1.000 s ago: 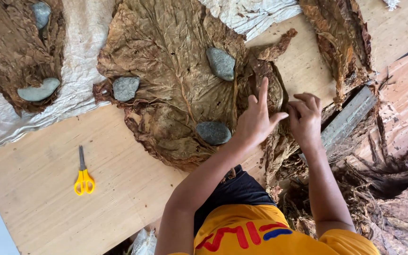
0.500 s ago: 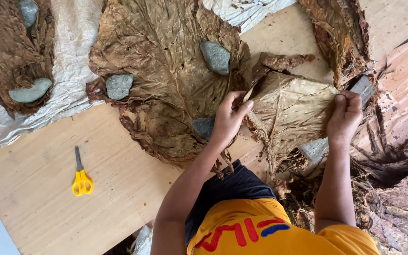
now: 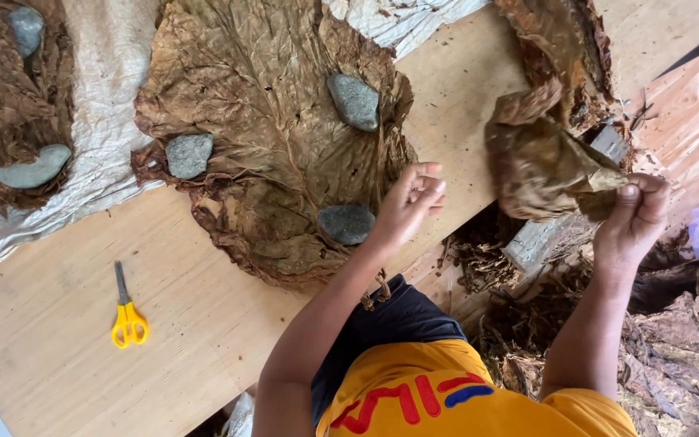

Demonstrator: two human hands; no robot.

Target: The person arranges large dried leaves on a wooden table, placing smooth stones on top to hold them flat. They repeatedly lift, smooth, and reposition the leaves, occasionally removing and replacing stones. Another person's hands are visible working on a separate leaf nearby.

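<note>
Gripping a crumpled brown dried leaf (image 3: 540, 166) between thumb and fingers, the person's right hand (image 3: 633, 218) holds it raised at about three o'clock, above the edge of the wooden board (image 3: 204, 324) and a grey block (image 3: 548, 235) that lies partly under it. The leaf hangs folded and bunched, its stem end pinched in the closed fingers. The left hand (image 3: 406, 206) floats near the centre, fingers loosely curled and pinching nothing, just above the right edge of a large flattened leaf (image 3: 260, 137) spread across the board at twelve o'clock. Three grey stones rest on that flattened leaf: one (image 3: 355, 101) toward one o'clock, one (image 3: 188, 155) at its left edge, and one (image 3: 347, 223) just beside the left hand's wrist. At nine to ten o'clock, a second pile of flat leaves (image 3: 14, 113) lies on a white crinkled sheet (image 3: 111, 121), weighted by two more stones (image 3: 34, 167). A pair of yellow-handled scissors (image 3: 127, 311) lies on bare wood at eight o'clock, well apart from both hands. More dark leaves (image 3: 560, 48) sit at one o'clock, and a loose heap of leaf scraps (image 3: 673, 356) fills the area at four o'clock. The person wears an orange shirt (image 3: 463, 396), seen at six o'clock.
</note>
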